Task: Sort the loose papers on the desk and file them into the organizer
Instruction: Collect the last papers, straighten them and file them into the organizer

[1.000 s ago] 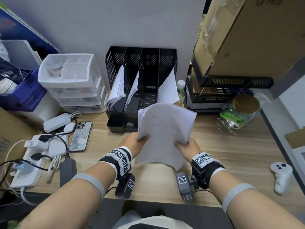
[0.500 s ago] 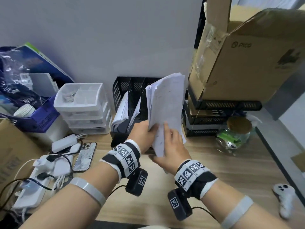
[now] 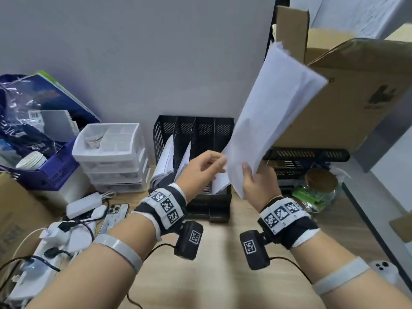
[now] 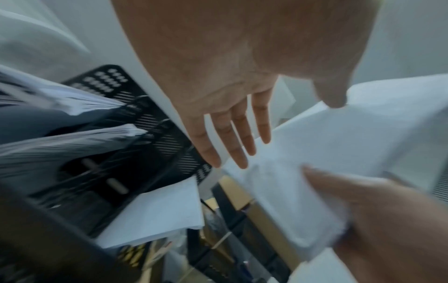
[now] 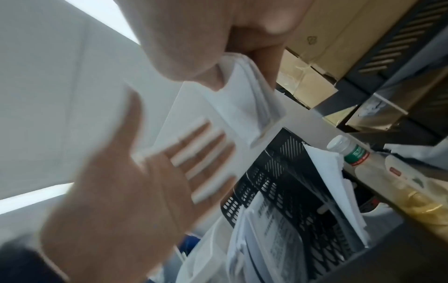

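My right hand (image 3: 254, 181) grips the bottom end of a thick stack of white papers (image 3: 272, 112) and holds it up in the air, tilted toward the upper right. My left hand (image 3: 211, 163) is open beside the stack's lower left edge; the left wrist view shows its fingers (image 4: 232, 137) straight and spread next to the papers (image 4: 327, 153). Below and behind both hands stands the black mesh organizer (image 3: 200, 128) against the wall. Its left slots hold sheets, and more papers (image 5: 334, 181) lean in its right slot.
A white drawer unit (image 3: 111, 152) stands left of the organizer, with a phone (image 3: 113, 215) and a power strip with cables (image 3: 44, 253) in front. A big cardboard box (image 3: 356, 97) on black trays overhangs on the right, above a cork-lidded jar (image 3: 318, 186). A white controller (image 3: 383, 270) lies at right.
The stack has risen from desk height and tilted up to the right in my right hand. My left hand has let go of it and opened.
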Demonstrator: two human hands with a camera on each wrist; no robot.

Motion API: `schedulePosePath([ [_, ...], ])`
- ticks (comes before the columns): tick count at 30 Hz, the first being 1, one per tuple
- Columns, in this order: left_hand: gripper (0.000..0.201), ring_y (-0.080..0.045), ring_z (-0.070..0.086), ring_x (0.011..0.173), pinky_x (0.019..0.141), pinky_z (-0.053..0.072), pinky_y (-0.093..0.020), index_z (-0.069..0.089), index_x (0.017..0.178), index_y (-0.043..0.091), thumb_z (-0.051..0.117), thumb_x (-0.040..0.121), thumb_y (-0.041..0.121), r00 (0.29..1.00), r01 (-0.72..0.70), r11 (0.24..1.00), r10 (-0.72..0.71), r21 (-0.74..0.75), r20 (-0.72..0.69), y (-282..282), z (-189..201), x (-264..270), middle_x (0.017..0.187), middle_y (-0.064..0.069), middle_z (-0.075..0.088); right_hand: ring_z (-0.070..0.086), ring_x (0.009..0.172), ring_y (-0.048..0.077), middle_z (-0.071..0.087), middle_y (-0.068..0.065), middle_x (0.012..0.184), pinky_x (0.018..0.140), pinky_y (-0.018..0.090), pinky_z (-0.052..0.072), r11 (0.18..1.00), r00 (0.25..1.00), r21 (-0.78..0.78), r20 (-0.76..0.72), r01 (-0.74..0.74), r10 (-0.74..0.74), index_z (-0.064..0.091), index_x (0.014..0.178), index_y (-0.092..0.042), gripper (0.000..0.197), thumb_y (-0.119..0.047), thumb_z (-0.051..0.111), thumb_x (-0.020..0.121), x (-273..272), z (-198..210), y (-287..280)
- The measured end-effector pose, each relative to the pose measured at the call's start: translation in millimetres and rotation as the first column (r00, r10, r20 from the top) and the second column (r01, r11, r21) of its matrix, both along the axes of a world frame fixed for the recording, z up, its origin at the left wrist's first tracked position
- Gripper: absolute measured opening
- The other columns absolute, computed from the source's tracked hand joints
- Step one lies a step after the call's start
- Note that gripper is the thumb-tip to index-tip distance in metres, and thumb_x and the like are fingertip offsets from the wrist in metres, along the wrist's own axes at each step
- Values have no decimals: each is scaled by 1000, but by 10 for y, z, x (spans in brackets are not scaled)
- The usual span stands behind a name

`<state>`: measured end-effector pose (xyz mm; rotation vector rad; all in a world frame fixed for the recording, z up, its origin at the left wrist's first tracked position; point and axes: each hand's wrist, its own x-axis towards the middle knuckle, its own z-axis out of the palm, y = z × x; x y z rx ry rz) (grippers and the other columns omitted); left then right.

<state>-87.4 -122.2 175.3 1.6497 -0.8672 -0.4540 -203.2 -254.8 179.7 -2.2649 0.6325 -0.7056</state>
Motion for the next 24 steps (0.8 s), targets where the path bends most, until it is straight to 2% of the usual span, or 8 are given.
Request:
schedulePosePath([
  [4, 13, -19, 71, 102, 92, 59, -43, 64, 107, 25, 59, 97, 31, 971, -182, 942, 217, 283, -97, 72, -494, 460, 116, -8, 71, 60, 119, 31, 66, 16, 124, 103, 40, 46, 970, 996, 236, 75, -57, 40, 60, 124, -3, 33, -23, 50, 99, 143, 93, 32],
  [7, 30, -26, 69, 106, 84, 58, -37, 58, 128, 19, 58, 98, 21, 939, -123, 928, 223, 353, -260, 79, -742, 667, 121, -11, 66, 55, 123, 33, 61, 16, 130, 106, 41, 42, 960, 996, 270, -18, -74, 82, 54, 131, -5, 36, -22, 49, 99, 407, 13, 52],
  [10, 49, -30, 66, 110, 83, 57, -36, 44, 147, 18, 56, 100, 16, 940, -71, 934, 180, 349, -291, 31, -772, 793, 121, -9, 60, 53, 126, 34, 59, 15, 134, 109, 43, 40, 958, 984, 275, -127, -84, 122, 50, 136, -8, 39, -21, 48, 99, 688, -183, 28],
  [14, 54, -24, 60, 116, 103, 52, -47, 36, 152, 24, 53, 101, 25, 943, -67, 957, 153, 281, -296, -83, -557, 1033, 133, -7, 56, 57, 120, 35, 62, 14, 131, 104, 43, 45, 980, 941, 198, -329, -17, 83, 46, 139, -14, 43, -30, 46, 99, 1055, -411, -20],
  [17, 48, -1, 61, 107, 91, 55, -28, 39, 147, 31, 52, 101, 37, 934, -53, 992, 91, 116, -347, -171, -228, 1173, 118, 12, 60, 57, 119, 36, 62, 14, 129, 103, 47, 45, 983, 922, 181, -380, 0, 70, 39, 143, -23, 46, -31, 45, 98, 1298, -550, -29],
  [19, 54, 4, 58, 108, 95, 54, -30, 38, 146, 34, 57, 96, 45, 946, -47, 997, 65, 65, -319, -225, 8, 1260, 110, 22, 54, 59, 114, 38, 64, 17, 125, 99, 46, 47, 989, 906, 149, -417, -12, 74, 38, 142, -22, 45, -29, 45, 99, 1435, -627, -15],
  [21, 77, 6, 52, 110, 102, 50, -38, 34, 148, 32, 68, 84, 56, 972, -59, 997, 70, 58, -223, -293, 169, 1381, 113, 25, 49, 61, 108, 39, 66, 21, 118, 93, 43, 50, 991, 884, 130, -458, -40, 96, 35, 143, -21, 44, -25, 43, 100, 1582, -703, 13],
  [24, 110, -6, 44, 130, 114, 39, -37, 30, 151, 29, 74, 61, 75, 988, -148, 975, 140, 165, 59, -436, 275, 1598, 144, 8, 40, 64, 94, 41, 68, 21, 105, 83, 44, 53, 993, 851, 64, -511, -102, 120, 18, 149, -31, 54, -23, 39, 100, 1783, -813, 95],
])
